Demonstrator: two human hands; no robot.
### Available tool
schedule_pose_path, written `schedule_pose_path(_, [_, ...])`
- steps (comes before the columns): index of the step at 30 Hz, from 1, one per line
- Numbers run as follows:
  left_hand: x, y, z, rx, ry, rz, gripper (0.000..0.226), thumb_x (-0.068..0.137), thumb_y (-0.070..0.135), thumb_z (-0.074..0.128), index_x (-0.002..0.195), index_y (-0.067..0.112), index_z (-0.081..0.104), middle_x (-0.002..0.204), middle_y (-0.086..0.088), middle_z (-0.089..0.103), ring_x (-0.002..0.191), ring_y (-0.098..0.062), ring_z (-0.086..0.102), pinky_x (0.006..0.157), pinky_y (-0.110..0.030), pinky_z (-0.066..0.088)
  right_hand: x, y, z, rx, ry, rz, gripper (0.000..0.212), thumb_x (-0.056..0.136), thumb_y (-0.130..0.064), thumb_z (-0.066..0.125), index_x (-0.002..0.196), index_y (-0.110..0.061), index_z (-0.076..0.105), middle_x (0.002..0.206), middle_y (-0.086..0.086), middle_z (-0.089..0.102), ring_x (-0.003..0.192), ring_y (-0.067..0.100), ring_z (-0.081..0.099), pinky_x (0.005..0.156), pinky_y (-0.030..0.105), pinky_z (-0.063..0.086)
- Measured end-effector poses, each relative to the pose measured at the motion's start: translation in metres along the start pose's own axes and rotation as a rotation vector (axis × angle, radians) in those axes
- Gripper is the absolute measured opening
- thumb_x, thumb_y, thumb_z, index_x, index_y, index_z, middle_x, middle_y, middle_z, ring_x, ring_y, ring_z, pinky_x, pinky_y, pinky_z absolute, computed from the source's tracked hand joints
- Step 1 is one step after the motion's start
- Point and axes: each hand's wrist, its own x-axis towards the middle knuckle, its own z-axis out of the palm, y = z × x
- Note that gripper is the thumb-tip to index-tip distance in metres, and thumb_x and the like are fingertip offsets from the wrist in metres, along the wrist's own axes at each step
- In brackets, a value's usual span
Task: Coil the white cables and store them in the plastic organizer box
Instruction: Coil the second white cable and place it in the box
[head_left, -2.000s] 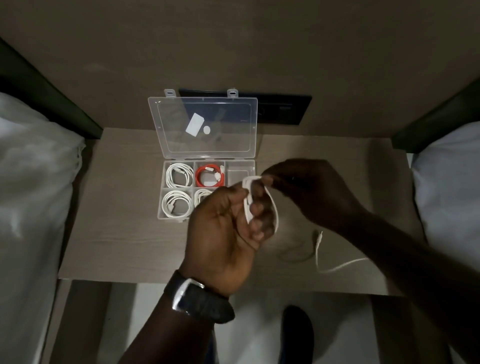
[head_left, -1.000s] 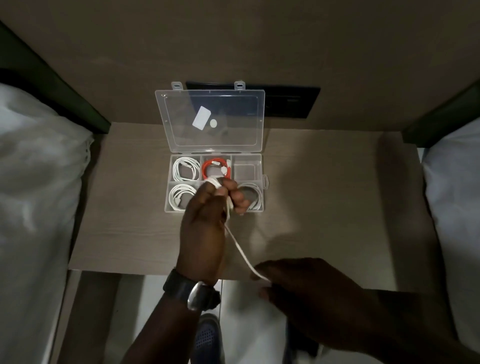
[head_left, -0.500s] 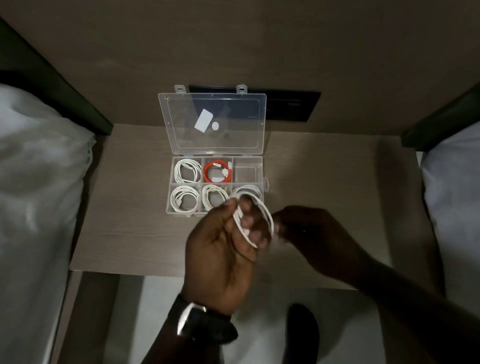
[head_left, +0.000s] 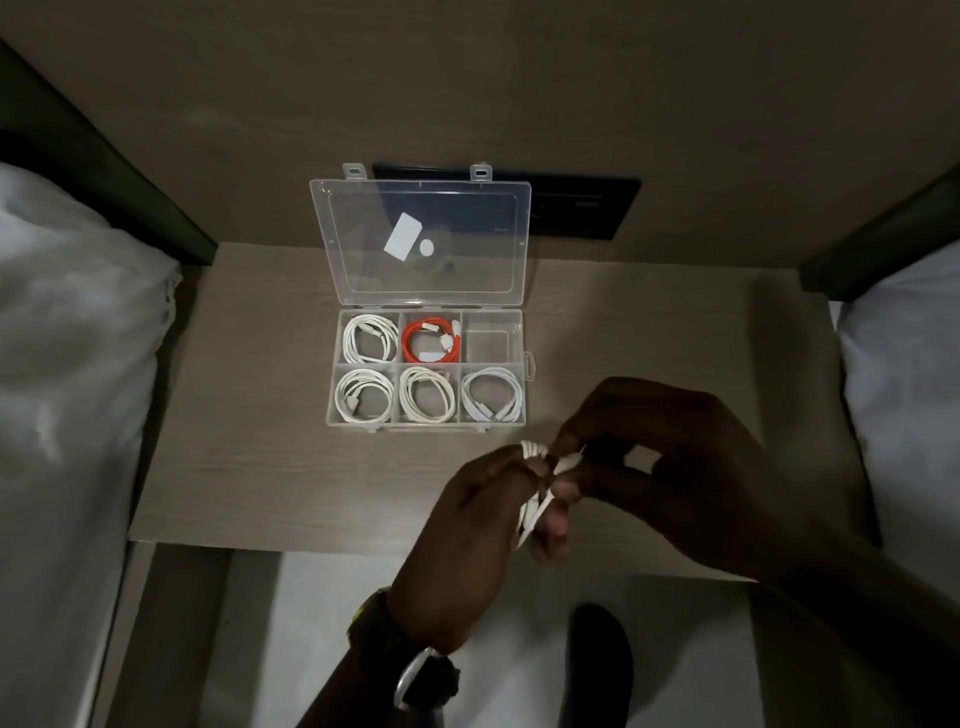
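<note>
A clear plastic organizer box (head_left: 525, 358) lies open on the wooden table (head_left: 260, 457), its lid (head_left: 358, 260) leaning back against the wall. Coiled white cables fill the top-left compartment (head_left: 368, 338) and all three front compartments (head_left: 488, 401). An orange cable (head_left: 415, 347) lies in the top-middle one. The top-right compartment (head_left: 488, 340) holds no cable. In front of the box, my left hand (head_left: 467, 540) grips a coiled white cable (head_left: 532, 499). My right hand (head_left: 670, 457) pinches the cable's end at the coil.
White bedding (head_left: 72, 364) borders the table on the left and more (head_left: 904, 395) on the right. A black wall panel (head_left: 582, 208) sits behind the lid. A dark shoe (head_left: 597, 660) shows on the floor below the table's front edge.
The loose tail that ran down to my right hand has been wound into the coil. Both hands now meet in front of the box's right corner.
</note>
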Motion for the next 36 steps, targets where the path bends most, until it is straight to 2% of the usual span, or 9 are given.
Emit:
schedule_pose_path(1, [-0.001, 0.001, 0.001, -0.072, -0.026, -0.040, 0.025, 0.084, 0.021, 0.047, 0.066, 0.015, 0.064, 0.056, 0.000, 0.053, 0.052, -0.015, 0.046, 0.051, -0.027, 0.040, 0.003, 0.003, 0.002, 0.082, 0.017, 0.023, 0.015, 0.078, -0.017, 0.081, 0.091, -0.021, 0.073, 0.086, -0.006, 0.065, 0.075, 0.015, 0.067, 0.066, 0.038, 0.055])
schedule_pose_path(5, [-0.002, 0.005, -0.005, -0.374, -0.194, -0.160, 0.009, 0.072, 0.016, 0.049, 0.072, 0.013, 0.058, 0.057, 0.003, 0.049, 0.047, -0.009, 0.036, 0.045, -0.023, 0.024, 0.006, 0.007, 0.019, 0.639, -0.057, 0.242, 0.010, 0.080, -0.012, 0.076, 0.084, -0.008, 0.068, 0.102, 0.008, 0.067, 0.097, 0.020, 0.068, 0.083, 0.030, 0.055])
schedule_pose_path(7, [-0.002, 0.006, -0.011, -0.429, -0.291, -0.201, 0.009, 0.071, 0.017, 0.047, 0.073, 0.013, 0.056, 0.058, 0.003, 0.050, 0.048, -0.008, 0.036, 0.047, -0.024, 0.021, 0.007, 0.005, 0.024, 0.876, -0.161, 0.343, 0.010, 0.083, -0.011, 0.069, 0.089, -0.004, 0.064, 0.094, 0.012, 0.069, 0.085, 0.022, 0.068, 0.077, 0.028, 0.055])
schedule_pose_path(13, [0.006, 0.013, -0.020, -0.313, -0.280, -0.131, 0.005, 0.080, 0.006, 0.050, 0.077, 0.004, 0.054, 0.066, -0.004, 0.055, 0.056, -0.017, 0.049, 0.050, -0.029, 0.044, 0.024, 0.002, 0.018, 0.750, -0.147, 0.353, 0.023, 0.081, -0.012, 0.070, 0.099, 0.003, 0.068, 0.084, 0.023, 0.071, 0.076, 0.023, 0.068, 0.072, 0.027, 0.056])
schedule_pose_path(16, [0.010, 0.018, -0.022, -0.259, -0.272, -0.097, 0.020, 0.085, 0.006, 0.048, 0.074, 0.008, 0.065, 0.064, -0.007, 0.061, 0.058, -0.023, 0.058, 0.057, -0.035, 0.054, 0.031, 0.003, 0.015, 0.829, -0.156, 0.334, 0.015, 0.087, 0.000, 0.065, 0.099, 0.009, 0.063, 0.068, 0.007, 0.070, 0.061, 0.017, 0.068, 0.062, 0.027, 0.055])
schedule_pose_path(20, [0.016, 0.019, -0.018, -0.098, -0.182, 0.011, 0.022, 0.084, 0.006, 0.046, 0.070, 0.003, 0.062, 0.067, -0.023, 0.055, 0.067, -0.029, 0.064, 0.069, -0.033, 0.053, 0.034, 0.001, 0.014, 0.950, -0.148, 0.312, 0.015, 0.084, -0.004, 0.066, 0.093, 0.006, 0.059, 0.068, 0.022, 0.062, 0.054, 0.032, 0.061, 0.047, 0.033, 0.050])
schedule_pose_path(23, [0.019, 0.015, -0.014, -0.006, -0.092, 0.098, 0.025, 0.083, 0.006, 0.043, 0.066, 0.006, 0.060, 0.063, -0.013, 0.060, 0.074, -0.029, 0.066, 0.074, -0.031, 0.052, 0.037, 0.002, 0.016, 0.867, -0.075, 0.244, 0.018, 0.083, -0.006, 0.070, 0.086, 0.008, 0.058, 0.071, 0.028, 0.061, 0.051, 0.041, 0.057, 0.046, 0.036, 0.045])
schedule_pose_path(28, [0.019, 0.012, -0.009, -0.063, 0.056, 0.184, 0.028, 0.084, 0.012, 0.044, 0.067, 0.013, 0.066, 0.051, 0.000, 0.050, 0.051, -0.023, 0.056, 0.053, -0.034, 0.042, 0.041, 0.005, 0.021, 0.963, -0.042, 0.183, 0.012, 0.089, -0.004, 0.062, 0.092, 0.006, 0.059, 0.069, 0.025, 0.059, 0.056, 0.038, 0.061, 0.053, 0.035, 0.051])
schedule_pose_path(36, [0.021, 0.021, -0.012, -0.114, -0.041, 0.170, 0.028, 0.079, 0.007, 0.040, 0.068, 0.013, 0.066, 0.052, -0.004, 0.052, 0.055, -0.028, 0.060, 0.058, -0.035, 0.048, 0.040, 0.009, 0.019, 1.066, -0.112, 0.076, 0.010, 0.085, -0.004, 0.063, 0.090, 0.004, 0.058, 0.083, 0.034, 0.056, 0.053, 0.049, 0.057, 0.048, 0.033, 0.048])
